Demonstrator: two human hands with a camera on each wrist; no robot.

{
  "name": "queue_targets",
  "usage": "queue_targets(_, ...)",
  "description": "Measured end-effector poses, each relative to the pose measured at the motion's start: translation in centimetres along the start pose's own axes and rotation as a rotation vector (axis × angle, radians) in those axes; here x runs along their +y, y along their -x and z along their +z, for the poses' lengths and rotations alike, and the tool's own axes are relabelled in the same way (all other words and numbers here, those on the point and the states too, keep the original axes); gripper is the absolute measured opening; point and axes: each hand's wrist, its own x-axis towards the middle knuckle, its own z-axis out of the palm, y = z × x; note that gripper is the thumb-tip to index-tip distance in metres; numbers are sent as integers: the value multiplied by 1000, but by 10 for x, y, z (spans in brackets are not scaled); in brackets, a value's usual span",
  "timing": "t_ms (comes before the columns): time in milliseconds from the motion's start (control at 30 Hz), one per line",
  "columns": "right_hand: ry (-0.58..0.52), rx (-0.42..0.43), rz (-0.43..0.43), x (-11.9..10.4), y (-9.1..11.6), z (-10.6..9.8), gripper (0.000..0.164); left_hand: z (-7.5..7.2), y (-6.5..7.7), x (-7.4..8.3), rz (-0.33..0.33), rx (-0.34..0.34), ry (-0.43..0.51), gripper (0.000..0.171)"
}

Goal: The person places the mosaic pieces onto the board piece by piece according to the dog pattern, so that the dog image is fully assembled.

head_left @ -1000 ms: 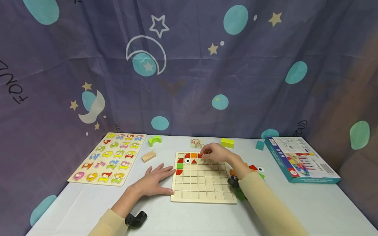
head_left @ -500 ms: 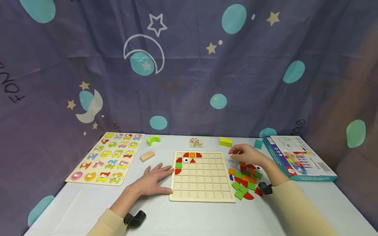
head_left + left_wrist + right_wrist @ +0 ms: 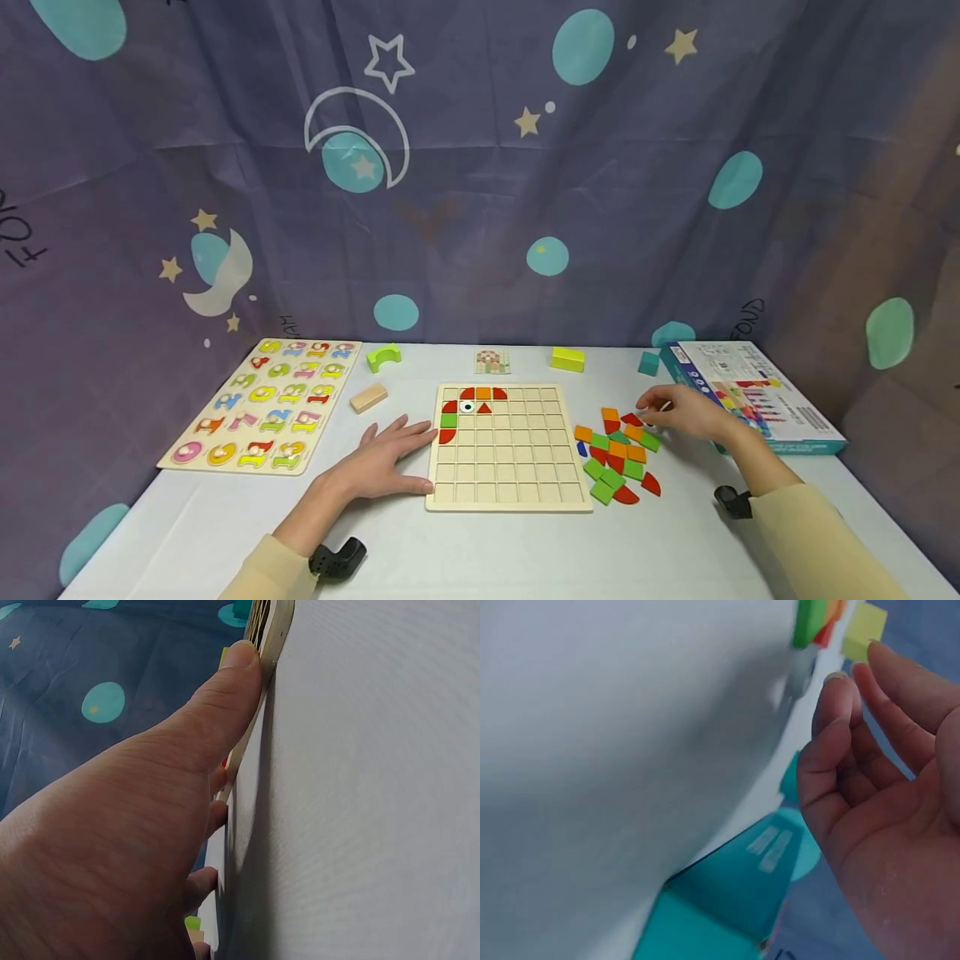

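Observation:
A square wooden grid board lies on the table, with several red, orange and green tiles and a round eye tile in its upper left cells. My left hand rests with spread fingers at the board's left edge, and its thumb touches the rim in the left wrist view. To the right of the board lies a loose pile of colored tiles. Just beyond it my right hand hovers beside a red tile, fingers loosely bent. No tile shows between those fingers in the right wrist view.
A number puzzle board lies on the left. Behind the grid board are a green arch block, a plain wooden block, a small pattern card, a yellow block and a teal block. A flat box sits right.
My right hand has left a red tile in the board's top row and moved right, past the loose pile. The pile's eye tile is now out of sight. My left hand stays at the board.

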Motion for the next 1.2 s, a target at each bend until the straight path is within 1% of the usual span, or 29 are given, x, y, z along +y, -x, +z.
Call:
queue_targets(167, 40, 6, 3, 12, 4, 0, 22, 0, 0, -1, 3, 5, 8, 88)
queue_targets(300, 48, -1, 6, 17, 5, 2, 22, 2, 0, -1, 1, -1, 11, 89)
queue_targets(500, 61, 8, 17, 16, 4, 3, 17, 3, -1, -2, -5, 1, 0, 89)
queue_targets(600, 61, 9, 3, 15, 3, 2, 14, 2, -1, -3, -9, 0, -1, 89)
queue_targets(700, 15, -6, -15, 12, 2, -3, 12, 2, -2, -3, -9, -1, -4, 89)
queue_targets(833, -59, -32, -53, 0, -4, -7, 15, 3, -1, -4, -5, 2, -8, 90)
queue_targets(933, -65, -23, -63, -15, -13, -5, 15, 3, -2, -4, -4, 2, -6, 90)
queue_targets(1100, -56, 1, -40, -41, -37, 14, 14, 3, -2, -4, -6, -1, -3, 90)
queue_targets(1200, -58, 6, -45, -59, -53, 27, 13, 2, -2, -3, -7, 1, -6, 89)
